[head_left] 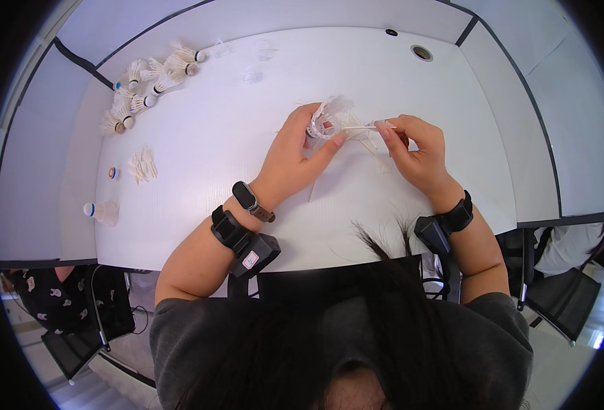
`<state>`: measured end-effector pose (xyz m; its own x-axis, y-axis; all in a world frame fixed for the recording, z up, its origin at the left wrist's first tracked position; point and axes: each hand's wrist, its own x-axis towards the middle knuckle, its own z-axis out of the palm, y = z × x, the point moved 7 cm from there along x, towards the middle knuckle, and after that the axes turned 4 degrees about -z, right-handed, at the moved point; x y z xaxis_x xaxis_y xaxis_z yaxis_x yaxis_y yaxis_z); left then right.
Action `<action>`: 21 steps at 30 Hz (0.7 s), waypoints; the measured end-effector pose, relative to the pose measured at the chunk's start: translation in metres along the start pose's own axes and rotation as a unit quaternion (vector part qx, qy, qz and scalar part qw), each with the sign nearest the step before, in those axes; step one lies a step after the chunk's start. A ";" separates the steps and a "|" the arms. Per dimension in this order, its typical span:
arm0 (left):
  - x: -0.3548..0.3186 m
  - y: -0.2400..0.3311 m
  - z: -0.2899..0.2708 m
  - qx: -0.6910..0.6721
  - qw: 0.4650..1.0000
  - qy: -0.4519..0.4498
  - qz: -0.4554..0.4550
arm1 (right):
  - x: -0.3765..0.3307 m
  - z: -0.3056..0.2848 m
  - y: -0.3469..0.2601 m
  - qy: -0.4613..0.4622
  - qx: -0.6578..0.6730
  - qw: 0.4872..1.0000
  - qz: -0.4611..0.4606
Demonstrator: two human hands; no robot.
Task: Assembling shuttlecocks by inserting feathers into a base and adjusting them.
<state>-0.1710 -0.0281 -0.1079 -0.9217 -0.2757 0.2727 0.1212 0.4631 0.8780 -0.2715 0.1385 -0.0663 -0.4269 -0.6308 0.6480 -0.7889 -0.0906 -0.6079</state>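
My left hand point(295, 154) grips a white feather shuttlecock point(326, 119) above the middle of the white table point(233, 137). My right hand point(414, 150) pinches a single thin white feather point(360, 128) by its quill, its tip touching the shuttlecock. Loose white feathers point(373, 147) lie on the table between and under both hands. Both wrists carry black strapped devices, and the left also wears a watch.
Several finished shuttlecocks point(144, 85) lie in a curved row at the far left. A small pile of feathers point(142, 164), a cork base point(113, 173) and one shuttlecock point(100, 212) sit along the left edge. Clear plastic pieces point(250, 75) lie at the back. Chairs stand beside the table.
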 end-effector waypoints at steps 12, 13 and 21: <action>0.001 0.002 0.001 0.009 1.000 0.008 0.011 | 0.001 0.000 0.001 0.001 -0.030 1.000 0.002; 0.001 0.002 0.001 0.013 1.000 0.008 0.015 | 0.002 0.001 0.000 -0.002 -0.028 1.000 -0.005; 0.001 0.009 0.000 0.041 0.999 -0.003 0.033 | 0.004 0.003 -0.006 -0.015 -0.067 0.997 -0.034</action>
<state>-0.1705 -0.0246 -0.1000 -0.9152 -0.2370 0.3258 0.1509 0.5481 0.8227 -0.2670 0.1341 -0.0614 -0.3579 -0.6501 0.6703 -0.8688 -0.0312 -0.4941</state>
